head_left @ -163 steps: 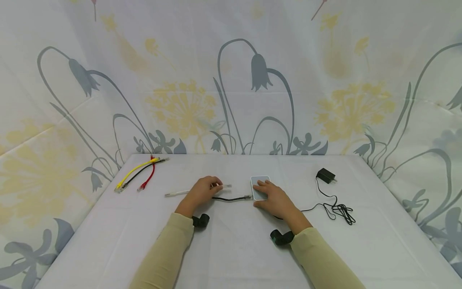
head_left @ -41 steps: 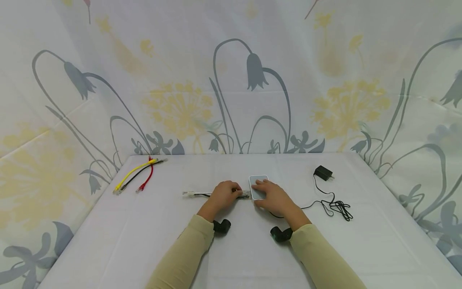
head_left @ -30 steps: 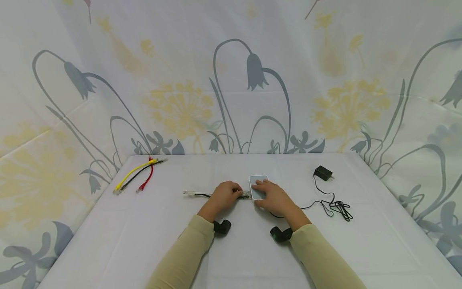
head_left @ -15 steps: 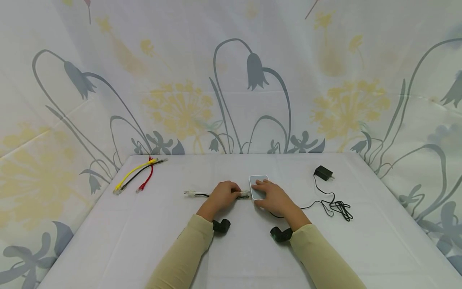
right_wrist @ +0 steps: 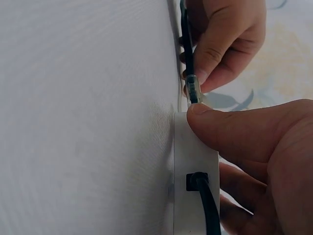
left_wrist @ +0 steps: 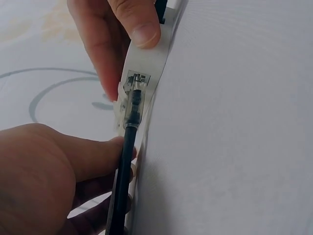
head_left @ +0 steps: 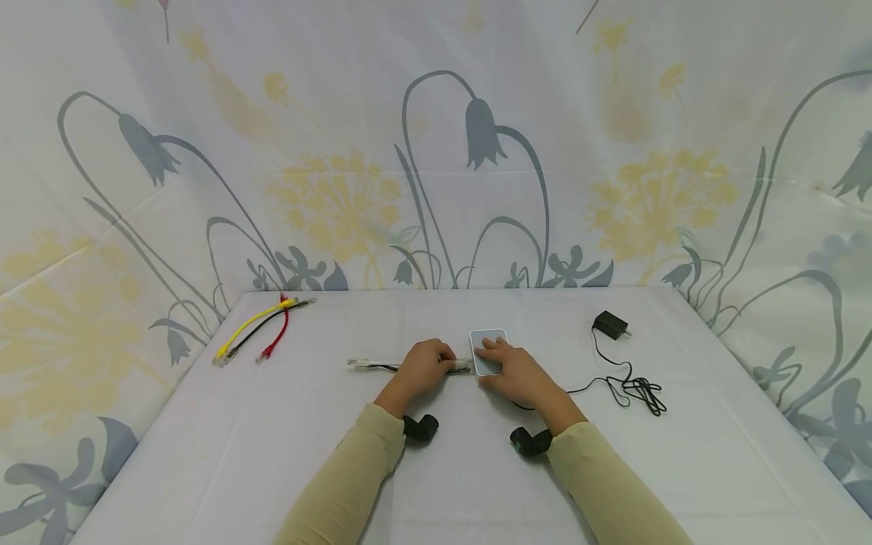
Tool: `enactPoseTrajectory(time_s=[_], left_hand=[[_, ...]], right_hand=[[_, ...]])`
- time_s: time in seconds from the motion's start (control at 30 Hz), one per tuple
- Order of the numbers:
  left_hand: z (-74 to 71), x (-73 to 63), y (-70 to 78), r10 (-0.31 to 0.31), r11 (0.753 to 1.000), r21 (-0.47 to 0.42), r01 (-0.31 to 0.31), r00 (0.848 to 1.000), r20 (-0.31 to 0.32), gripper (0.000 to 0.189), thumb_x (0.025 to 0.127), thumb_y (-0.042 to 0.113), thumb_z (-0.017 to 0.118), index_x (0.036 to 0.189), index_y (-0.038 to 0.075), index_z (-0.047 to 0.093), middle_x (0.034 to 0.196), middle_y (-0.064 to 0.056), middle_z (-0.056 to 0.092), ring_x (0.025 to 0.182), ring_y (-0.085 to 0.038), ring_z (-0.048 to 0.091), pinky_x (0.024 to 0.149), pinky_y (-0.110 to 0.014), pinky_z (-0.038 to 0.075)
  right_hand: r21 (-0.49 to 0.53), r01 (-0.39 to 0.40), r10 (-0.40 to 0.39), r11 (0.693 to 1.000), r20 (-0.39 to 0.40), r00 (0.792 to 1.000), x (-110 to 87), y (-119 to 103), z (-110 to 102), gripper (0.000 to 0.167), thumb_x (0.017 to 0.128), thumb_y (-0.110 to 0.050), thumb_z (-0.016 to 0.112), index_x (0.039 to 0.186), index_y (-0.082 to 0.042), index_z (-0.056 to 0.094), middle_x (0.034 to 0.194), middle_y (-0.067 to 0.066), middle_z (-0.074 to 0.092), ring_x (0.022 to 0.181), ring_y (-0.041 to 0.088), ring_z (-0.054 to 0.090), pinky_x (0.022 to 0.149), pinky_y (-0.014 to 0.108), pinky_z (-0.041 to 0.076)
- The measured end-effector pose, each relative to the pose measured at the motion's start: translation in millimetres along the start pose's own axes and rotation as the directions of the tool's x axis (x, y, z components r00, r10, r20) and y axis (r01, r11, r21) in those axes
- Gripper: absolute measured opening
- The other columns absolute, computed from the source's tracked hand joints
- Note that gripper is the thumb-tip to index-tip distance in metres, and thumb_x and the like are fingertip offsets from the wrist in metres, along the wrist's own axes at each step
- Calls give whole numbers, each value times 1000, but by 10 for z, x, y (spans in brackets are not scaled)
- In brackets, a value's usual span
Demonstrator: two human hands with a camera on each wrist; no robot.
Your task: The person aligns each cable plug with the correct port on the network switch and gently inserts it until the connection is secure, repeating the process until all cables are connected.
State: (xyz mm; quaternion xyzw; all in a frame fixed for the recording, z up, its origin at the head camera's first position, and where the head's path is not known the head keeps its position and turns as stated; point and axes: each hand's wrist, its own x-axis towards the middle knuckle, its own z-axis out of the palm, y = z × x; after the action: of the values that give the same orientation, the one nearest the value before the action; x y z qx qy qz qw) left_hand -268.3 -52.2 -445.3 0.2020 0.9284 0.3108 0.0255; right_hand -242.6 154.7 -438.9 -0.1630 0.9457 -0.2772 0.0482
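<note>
In the head view my left hand pinches a white network cable close to its clear plug, at the left side of a small white box with a grey top. Beside it, a black network cable has its plug in a port of the box. Whether the white cable's plug is inside a port cannot be told. My right hand grips the box, thumb on the near side and fingers over the top. A black power lead enters the box's near side.
A yellow cable, a short black cable and a red cable lie together at the back left. At the right sit a black power adapter and its coiled cord. A patterned cloth stands behind the table.
Compared with several seconds ago, my left hand has moved right, bringing the white cable up to the box beside the black one. Over the last second the hands have hardly moved.
</note>
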Motion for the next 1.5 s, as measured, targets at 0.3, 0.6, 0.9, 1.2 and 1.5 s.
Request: enactPoseTrajectory(time_s=[0.3,0.6,0.9,1.2,1.5], left_hand=[[12,17,0,-8,1000,-11,8,1000,1,14,94,18,63,96,9,74,94,-4,66,86,-18,61,76,-32,50],[15,41,-3,-25,1000,8,25,1000,9,15,94,19,63,97,10,74,95,-3,65,87,-18,61,79,-33,50],[13,45,1,-26,1000,11,26,1000,11,14,94,19,64,96,10,74,95,-3,66,88,-18,61,79,-33,51],[26,55,-15,-4,1000,18,4,1000,-7,13,93,19,64,94,10,74,94,-3,67,88,-19,62,79,-33,51],[28,70,-13,-1,1000,28,1,1000,-3,13,93,18,65,94,9,75,94,-4,67,88,-19,62,81,-34,51]], right_hand=[[-4,2,-2,1000,1,1000,-7,-28,-5,56,88,-25,69,141,-14,52,153,9,39,147,36,23,114,56,28],[0,8,-8,1000,-8,1000,-2,-31,7,55,88,-23,69,140,-13,53,153,9,40,147,36,23,114,56,28],[-8,8,-8,1000,-11,1000,-5,-48,4,55,88,-23,68,139,-13,54,152,10,40,146,37,24,114,57,28],[-15,-6,6,1000,-11,1000,-7,-81,-2,54,88,-23,69,139,-13,54,152,10,40,146,37,24,114,57,27],[-8,-15,15,1000,-13,1000,-7,-95,1,53,88,-23,68,139,-13,55,152,9,40,146,37,24,114,57,27]])
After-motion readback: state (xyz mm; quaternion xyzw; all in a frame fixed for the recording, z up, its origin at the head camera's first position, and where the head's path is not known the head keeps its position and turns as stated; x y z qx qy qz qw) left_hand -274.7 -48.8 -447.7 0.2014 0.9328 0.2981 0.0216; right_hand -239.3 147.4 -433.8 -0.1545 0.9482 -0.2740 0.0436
